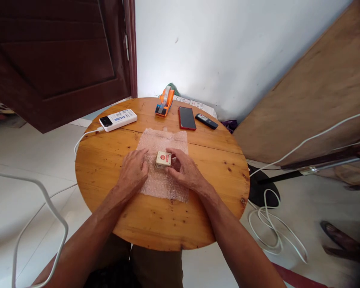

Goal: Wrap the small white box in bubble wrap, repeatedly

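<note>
A small cream box with red markings (pixel 163 157) sits upright near the middle of a sheet of bubble wrap (pixel 159 190). My right hand (pixel 184 168) is at the box's right end, its thumb at the near side and index finger at the far side, closed around it. My left hand (pixel 133 168) lies on the left part of the bubble wrap, fingers stretched out and holding nothing, a little apart from the box. The sheet is spread flat on a round wooden table (pixel 222 192).
Along the table's far side are a white power bank (pixel 118 120) with a cable, an orange tape dispenser (pixel 165 102), a red-edged phone (pixel 187 118) and a dark handheld device (pixel 207 121). White cables (pixel 270 228) lie on the floor. Someone's foot (pixel 339 236) shows at right.
</note>
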Tool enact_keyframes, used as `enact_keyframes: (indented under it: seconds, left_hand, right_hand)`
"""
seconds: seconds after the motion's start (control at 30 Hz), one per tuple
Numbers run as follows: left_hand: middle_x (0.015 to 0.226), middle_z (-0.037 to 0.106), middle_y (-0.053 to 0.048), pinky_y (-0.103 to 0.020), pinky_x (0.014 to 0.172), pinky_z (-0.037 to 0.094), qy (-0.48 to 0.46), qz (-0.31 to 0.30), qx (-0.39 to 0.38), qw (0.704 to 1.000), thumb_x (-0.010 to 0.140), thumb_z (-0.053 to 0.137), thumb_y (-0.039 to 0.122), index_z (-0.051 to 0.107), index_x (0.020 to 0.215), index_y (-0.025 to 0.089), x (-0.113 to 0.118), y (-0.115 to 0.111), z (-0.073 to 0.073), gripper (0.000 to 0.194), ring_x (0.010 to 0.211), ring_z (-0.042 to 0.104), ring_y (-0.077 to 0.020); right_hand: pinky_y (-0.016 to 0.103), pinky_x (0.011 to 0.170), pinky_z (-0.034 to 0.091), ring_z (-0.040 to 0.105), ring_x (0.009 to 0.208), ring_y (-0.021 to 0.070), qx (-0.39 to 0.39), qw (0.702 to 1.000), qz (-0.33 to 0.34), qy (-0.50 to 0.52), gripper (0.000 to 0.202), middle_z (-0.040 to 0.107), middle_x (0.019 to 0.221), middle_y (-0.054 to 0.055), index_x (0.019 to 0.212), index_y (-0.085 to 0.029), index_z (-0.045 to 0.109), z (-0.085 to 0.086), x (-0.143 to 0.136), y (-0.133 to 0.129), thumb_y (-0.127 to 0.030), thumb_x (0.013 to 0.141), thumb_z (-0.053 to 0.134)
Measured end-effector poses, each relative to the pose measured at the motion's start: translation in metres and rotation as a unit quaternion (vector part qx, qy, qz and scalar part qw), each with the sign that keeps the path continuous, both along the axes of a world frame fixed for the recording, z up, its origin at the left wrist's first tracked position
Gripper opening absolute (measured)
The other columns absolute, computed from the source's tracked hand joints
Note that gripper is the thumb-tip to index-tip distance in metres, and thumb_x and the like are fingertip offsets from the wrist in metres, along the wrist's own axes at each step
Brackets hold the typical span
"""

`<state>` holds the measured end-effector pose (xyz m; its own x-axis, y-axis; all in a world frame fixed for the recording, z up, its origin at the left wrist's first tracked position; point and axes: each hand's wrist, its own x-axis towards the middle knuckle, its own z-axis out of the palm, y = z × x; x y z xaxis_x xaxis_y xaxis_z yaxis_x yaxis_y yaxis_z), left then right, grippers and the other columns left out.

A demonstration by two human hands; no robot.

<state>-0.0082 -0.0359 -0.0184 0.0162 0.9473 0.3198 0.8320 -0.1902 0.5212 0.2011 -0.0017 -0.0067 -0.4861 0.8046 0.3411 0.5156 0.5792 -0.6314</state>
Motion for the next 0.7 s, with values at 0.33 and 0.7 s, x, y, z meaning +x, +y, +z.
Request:
enact_keyframes:
  seconds: [0.33,0.7]
  left_hand:
    - [0.122,0.063,-0.009,-0.055,0.112,0.033,0.111,-0.175,-0.007,0.978,0.079,0.062,0.021,0.064,0.111,0.023,-0.007,-0.056,0.044,0.033,0.127,0.047,-0.0323]
    - [0.126,0.061,-0.013,-0.057,0.112,0.034,0.184,-0.17,0.016,0.968,0.083,0.051,0.009,0.065,0.087,0.018,0.005,-0.062,0.023,0.017,0.13,0.046,-0.034]
  right_hand:
    - [0.043,0.098,0.049,0.063,0.109,0.0251,-0.006,0.999,0.007,0.044,0.058,0.063,0.128,0.012,0.131,-0.02,0.052,-0.002,0.003,0.005,-0.027,0.076,0.066]
    - [0.042,0.102,0.046,0.06,0.117,0.0252,-0.008,0.998,0.037,0.053,0.06,0.061,0.13,0.01,0.132,-0.022,0.053,-0.006,0.003,0.007,-0.025,0.074,0.067]
